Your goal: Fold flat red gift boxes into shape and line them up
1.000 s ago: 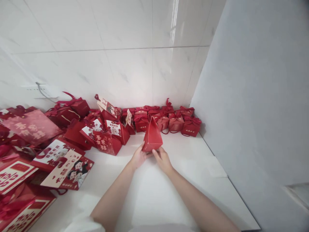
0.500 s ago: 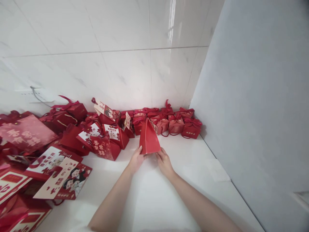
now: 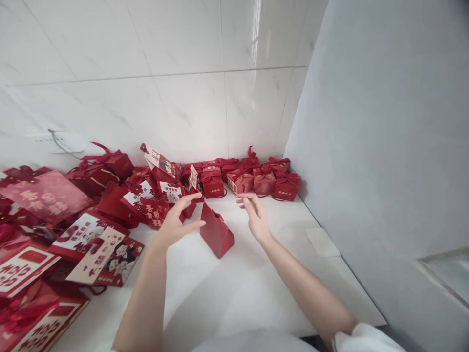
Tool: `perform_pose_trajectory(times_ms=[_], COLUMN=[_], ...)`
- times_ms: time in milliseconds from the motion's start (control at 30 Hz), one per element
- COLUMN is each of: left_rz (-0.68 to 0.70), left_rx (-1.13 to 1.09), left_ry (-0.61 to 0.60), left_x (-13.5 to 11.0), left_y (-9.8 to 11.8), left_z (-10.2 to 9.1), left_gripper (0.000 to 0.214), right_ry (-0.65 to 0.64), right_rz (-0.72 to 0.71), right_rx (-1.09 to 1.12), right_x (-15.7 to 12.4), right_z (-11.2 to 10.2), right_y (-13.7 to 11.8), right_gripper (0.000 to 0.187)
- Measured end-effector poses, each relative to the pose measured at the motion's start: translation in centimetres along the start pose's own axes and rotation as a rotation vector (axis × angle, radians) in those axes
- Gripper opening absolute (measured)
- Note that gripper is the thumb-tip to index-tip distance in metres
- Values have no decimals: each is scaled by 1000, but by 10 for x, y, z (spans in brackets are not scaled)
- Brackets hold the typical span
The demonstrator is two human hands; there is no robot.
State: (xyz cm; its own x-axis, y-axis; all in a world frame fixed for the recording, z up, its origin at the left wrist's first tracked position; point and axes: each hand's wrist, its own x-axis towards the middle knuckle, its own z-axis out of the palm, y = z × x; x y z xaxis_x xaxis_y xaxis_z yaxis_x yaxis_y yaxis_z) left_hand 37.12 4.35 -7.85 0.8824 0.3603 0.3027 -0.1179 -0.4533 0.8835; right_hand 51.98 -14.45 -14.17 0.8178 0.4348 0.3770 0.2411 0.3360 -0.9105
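A small red folded-card gift box point(image 3: 216, 232) with slanted sides stands on the white tabletop point(image 3: 205, 293), between my two hands and touched by neither. To its left is my left hand point(image 3: 176, 222), empty, with thumb and fingers spread apart. My right hand point(image 3: 256, 217) hovers off to the box's right, fingers stretched loosely toward the left and nothing visible in them. Behind my left fingers, a red box with pale lettering point(image 3: 156, 212) is partly covered.
Small red boxes tied with ribbons point(image 3: 264, 182) line the back wall point(image 3: 183, 112). Many red printed gift boxes point(image 3: 106, 254) crowd the left side. A grey panel point(image 3: 381, 137) bounds the right, with a pale flat piece point(image 3: 322, 242) beside it.
Both hands have let go of the red box and moved apart. The box, earlier held up, now stands lower on the tabletop, turned to another side. The view has shifted slightly.
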Motion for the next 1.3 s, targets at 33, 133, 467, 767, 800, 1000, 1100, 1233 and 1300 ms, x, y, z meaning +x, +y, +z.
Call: perform_pose_trajectory(times_ms=[33,133,467,767,800,1000,1100,1233,1300], left_rz=[14,69,47,-97,-98,-129,-159,-171,-177], left_rx=[53,104,323,584,601,606,612,599,579], left_ry=[-47,-138,-251,-386,-387,-404,-404,-401,-404], left_x=[2,9,17,17,17,18,19,19,19], left_y=[12,33,15,11,10,5,3,3,4], left_z=[0,7,17,11,12,13,13,14,14], left_gripper=[68,56,13,24,24,24,25,24,22], right_ry=[-101,-478,-713,-721,-726,-761,-756,-741,-725], right_rz=[-41,-146,-332,-213,-225,-200,-124,-136,-194], right_rx=[-3,-181,-683,-827,-828,-841,-823,-835,-844], right_x=[6,18,11,24,25,29,31,33,33], right_z=[1,0,-1,-22,-22,-15,-16,-19,-19], right_y=[-22,-82,-85,-86,-85,-72,-68,-67,-67], right_gripper=[29,27,22,17,18,20,21,15,12])
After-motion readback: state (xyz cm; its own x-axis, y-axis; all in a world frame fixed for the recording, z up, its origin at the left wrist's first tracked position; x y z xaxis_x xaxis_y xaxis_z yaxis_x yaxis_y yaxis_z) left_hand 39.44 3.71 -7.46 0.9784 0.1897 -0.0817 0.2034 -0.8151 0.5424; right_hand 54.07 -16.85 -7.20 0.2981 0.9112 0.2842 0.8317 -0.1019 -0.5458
